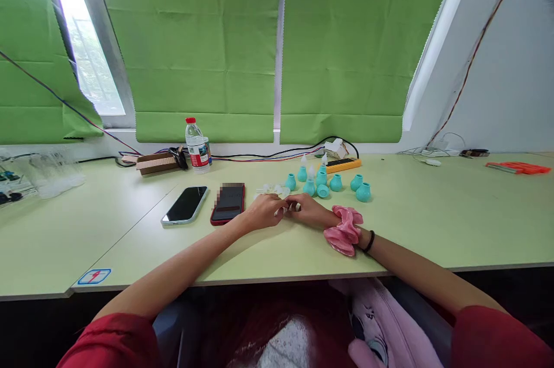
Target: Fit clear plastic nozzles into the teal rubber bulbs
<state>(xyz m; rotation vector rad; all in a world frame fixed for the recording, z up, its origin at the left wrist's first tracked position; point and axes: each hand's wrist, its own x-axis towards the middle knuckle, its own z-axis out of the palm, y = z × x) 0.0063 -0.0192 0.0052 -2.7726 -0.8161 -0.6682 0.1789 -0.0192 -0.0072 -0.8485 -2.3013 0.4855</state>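
My left hand (265,210) and my right hand (310,211) meet over the table, fingertips pinched close together. Something small and whitish shows at the fingers, too hidden to name. Just behind my left hand lie small translucent white pieces (272,188). Beyond my right hand stand several small turquoise vase-shaped pieces, one of them a pot with an open mouth (335,183). A few carry a white pointed top, like the turquoise piece (309,186) nearest the hands. One turquoise pot (322,191) lies tipped over.
Left of my hands lie a red-cased phone (229,204) and a light-edged phone (185,205). Behind are a water bottle (197,147), a cardboard box (159,163), a yellow-and-black object (343,165) and cables. An orange-handled tool (519,168) lies far right, a clear plastic bag (52,175) far left.
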